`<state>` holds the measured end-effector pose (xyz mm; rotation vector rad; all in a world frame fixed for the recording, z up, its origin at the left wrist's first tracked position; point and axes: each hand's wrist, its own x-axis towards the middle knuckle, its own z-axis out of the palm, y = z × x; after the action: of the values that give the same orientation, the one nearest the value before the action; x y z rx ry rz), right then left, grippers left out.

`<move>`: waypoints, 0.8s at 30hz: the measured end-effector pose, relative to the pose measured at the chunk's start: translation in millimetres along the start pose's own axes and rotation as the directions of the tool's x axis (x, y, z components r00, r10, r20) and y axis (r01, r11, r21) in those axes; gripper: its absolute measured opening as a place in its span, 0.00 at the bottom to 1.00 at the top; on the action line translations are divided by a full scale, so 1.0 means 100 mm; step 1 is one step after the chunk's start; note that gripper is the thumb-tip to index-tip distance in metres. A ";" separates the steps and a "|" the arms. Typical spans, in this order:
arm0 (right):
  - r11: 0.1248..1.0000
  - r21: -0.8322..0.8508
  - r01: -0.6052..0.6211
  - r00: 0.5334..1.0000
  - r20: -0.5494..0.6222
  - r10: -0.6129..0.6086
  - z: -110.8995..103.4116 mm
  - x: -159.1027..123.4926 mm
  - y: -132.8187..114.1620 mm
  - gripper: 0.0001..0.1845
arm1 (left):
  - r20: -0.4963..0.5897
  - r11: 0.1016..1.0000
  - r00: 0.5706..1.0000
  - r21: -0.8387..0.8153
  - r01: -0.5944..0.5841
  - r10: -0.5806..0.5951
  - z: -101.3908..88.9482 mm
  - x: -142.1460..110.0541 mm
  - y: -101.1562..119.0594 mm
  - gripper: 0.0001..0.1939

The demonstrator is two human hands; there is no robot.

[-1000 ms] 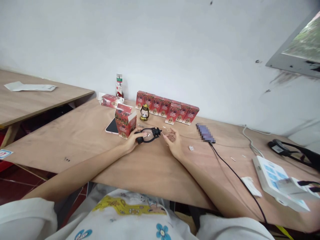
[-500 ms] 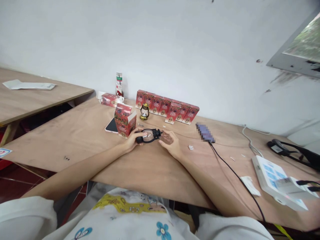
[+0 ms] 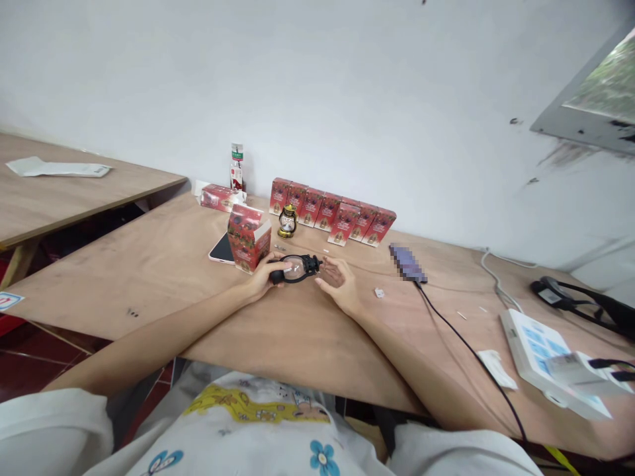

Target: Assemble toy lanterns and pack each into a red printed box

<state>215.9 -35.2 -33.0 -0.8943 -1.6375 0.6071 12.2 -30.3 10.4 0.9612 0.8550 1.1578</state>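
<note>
My left hand (image 3: 262, 277) is wrapped round the base end of a small black lantern (image 3: 306, 268) with a clear globe. The lantern lies tipped sideways, its top pointing right. Close to that top end is my right hand (image 3: 342, 285), thumb and fingers curved and apart, with nothing visible between them. Just behind my left hand stands a red printed box (image 3: 251, 248) with its flaps up. A gold and black lantern (image 3: 287, 222) stands upright further back.
Several red boxes (image 3: 311, 208) line the wall, and another red box (image 3: 218, 198) lies at the left near a bottle (image 3: 237, 168). A tablet or phone (image 3: 222, 251) lies partly behind the open box. Rightward are a blurred phone (image 3: 407, 263) on a cable and a white power strip (image 3: 536, 344).
My right hand has closed in on the lantern's top end, and the thin pale piece seen earlier at its fingertips no longer shows. My left hand keeps its hold.
</note>
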 end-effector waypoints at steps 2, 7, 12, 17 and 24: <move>1.000 0.000 -0.001 1.000 -0.003 0.001 0.00 0.00 -0.01 0.27 | -0.009 1.000 1.000 0.008 0.007 -0.007 0.01 -0.01 0.02 0.22; 0.999 -0.050 -0.011 1.000 -0.014 0.010 0.00 0.01 -0.04 0.27 | -0.001 1.000 1.000 0.025 0.008 -0.008 0.03 -0.03 0.04 0.21; 0.993 -0.120 -0.014 1.000 0.026 0.018 -0.02 0.01 -0.08 0.27 | 0.000 0.999 1.000 0.037 0.024 -0.024 0.02 -0.03 0.04 0.21; 0.975 -0.207 0.075 0.997 0.013 -0.074 -0.03 0.02 -0.11 0.24 | -0.026 0.999 0.999 0.003 0.033 -0.033 0.03 -0.03 0.05 0.21; 0.930 -0.301 0.213 0.977 0.050 -0.208 -0.03 0.03 -0.12 0.25 | 0.002 0.996 0.998 0.069 -0.063 0.063 -0.02 0.00 0.01 0.17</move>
<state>216.1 -39.9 -21.3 -0.9181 -1.8454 0.2152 10.5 -30.1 10.7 1.0510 0.8746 1.1889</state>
